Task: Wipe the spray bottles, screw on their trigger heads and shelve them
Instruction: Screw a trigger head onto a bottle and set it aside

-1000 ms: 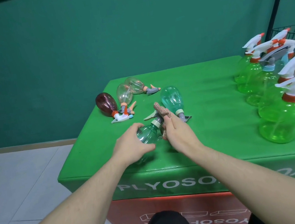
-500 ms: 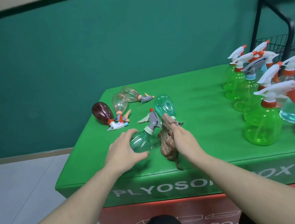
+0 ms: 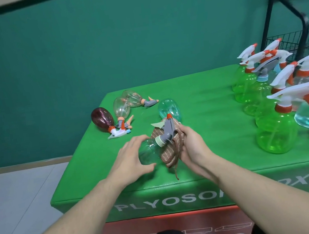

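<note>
Bottle (image 3: 150, 153) is held by the curled left hand (image 3: 129, 158) and a cloth (image 3: 170, 151) is gripped in the right hand (image 3: 191, 145) (wiping is only starting, by the look of it), while four bottles (image 3: 121, 109) are left lying down and nothing is shelved yet.

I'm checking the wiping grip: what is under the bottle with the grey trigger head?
A brown cloth, held by the right hand, lies beneath the bottle. The cloth hides the table surface below.

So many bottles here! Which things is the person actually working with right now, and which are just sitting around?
In use:
- left hand holding the clear bottle
- its grey trigger head
- right hand gripping the brown cloth

Lying about:
- dark red bottle
- teal bottle
- upright green bottles
- black wire rack
</note>
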Tool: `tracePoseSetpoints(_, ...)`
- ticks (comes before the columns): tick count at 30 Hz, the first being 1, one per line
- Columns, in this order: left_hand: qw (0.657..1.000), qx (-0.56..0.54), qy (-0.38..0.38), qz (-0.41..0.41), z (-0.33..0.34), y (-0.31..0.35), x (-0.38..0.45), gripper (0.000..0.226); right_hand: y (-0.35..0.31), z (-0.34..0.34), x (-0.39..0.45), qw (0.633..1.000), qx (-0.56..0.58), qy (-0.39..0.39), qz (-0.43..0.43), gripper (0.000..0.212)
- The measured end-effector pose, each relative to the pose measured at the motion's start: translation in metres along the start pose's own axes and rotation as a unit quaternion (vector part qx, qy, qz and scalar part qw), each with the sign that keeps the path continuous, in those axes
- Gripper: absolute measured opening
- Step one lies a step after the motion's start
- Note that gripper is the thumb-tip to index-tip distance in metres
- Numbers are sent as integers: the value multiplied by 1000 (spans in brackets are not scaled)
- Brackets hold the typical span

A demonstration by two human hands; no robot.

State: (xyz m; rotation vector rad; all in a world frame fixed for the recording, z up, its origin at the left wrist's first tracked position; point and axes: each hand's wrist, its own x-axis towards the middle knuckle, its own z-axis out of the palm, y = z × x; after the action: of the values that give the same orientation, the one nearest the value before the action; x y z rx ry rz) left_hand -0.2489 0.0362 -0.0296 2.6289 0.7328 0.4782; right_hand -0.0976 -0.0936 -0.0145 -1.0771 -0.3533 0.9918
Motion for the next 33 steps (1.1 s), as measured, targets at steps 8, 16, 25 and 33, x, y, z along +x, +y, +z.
tracePoseSetpoints(8, 1000, 6, -9, 17, 2, -7, 3, 82, -1, 9, 24, 987, 145, 14, 63, 27)
tracePoseSetpoints(16, 999, -4, -26, -19, 0, -2, 10, 85, -3, 0, 25, 984, 166, -6, 60, 51)
tracePoseSetpoints(25, 997, 2, -38, -67, -5, 13, 22, 88, 0, 5, 8, 999, 21, 26, -39, 45)
tracePoseSetpoints(33, 995, 7, -62, -74, -8, 21, 29, 89, 30, -12, 4, 978, -193, 71, -16, 60)
